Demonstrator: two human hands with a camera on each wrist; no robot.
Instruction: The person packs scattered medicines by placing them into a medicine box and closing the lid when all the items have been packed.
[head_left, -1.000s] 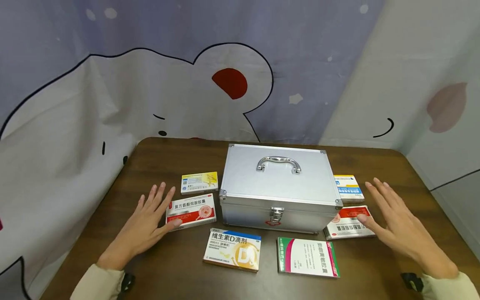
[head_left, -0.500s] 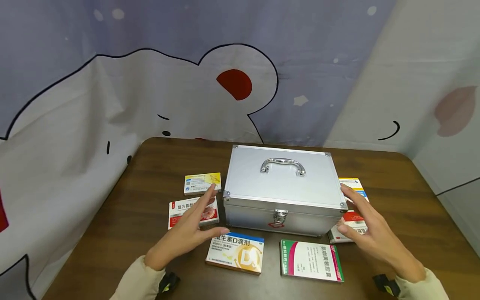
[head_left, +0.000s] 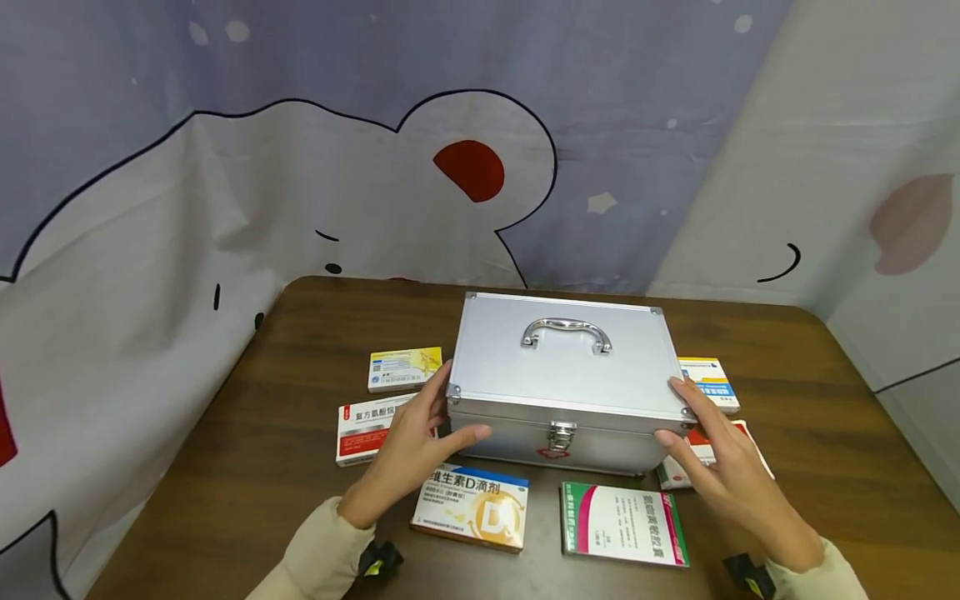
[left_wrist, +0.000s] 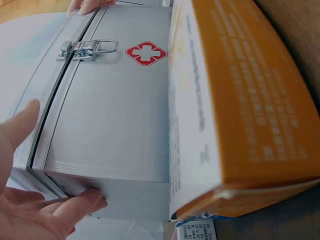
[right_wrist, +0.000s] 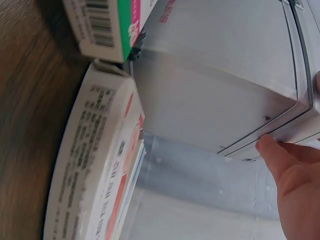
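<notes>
A silver metal first-aid case [head_left: 562, 358] with a top handle and front latch [head_left: 561, 435] stands on the table, lid down. My left hand [head_left: 412, 442] holds its front left corner, thumb along the front and fingers at the side. In the left wrist view, those fingers [left_wrist: 82, 207] touch the side near the lid seam. My right hand [head_left: 731, 475] holds the front right corner. A fingertip [right_wrist: 265, 142] meets the lid's edge in the right wrist view. A vitamin D box [head_left: 471, 507] and a green-and-white medicine box [head_left: 624, 523] lie in front.
Left of the case lie a yellow-and-white box [head_left: 405, 368] and a red-and-white box [head_left: 367, 425]. On its right lie a blue-and-yellow box [head_left: 708, 383] and another red-and-white box [head_left: 678, 475], partly hidden by my hand. A patterned curtain [head_left: 337, 192] hangs behind the wooden table [head_left: 247, 467].
Both hands have moved inward from above the side boxes to the case's front corners, and now touch it. The case and boxes stay where they were on the table.
</notes>
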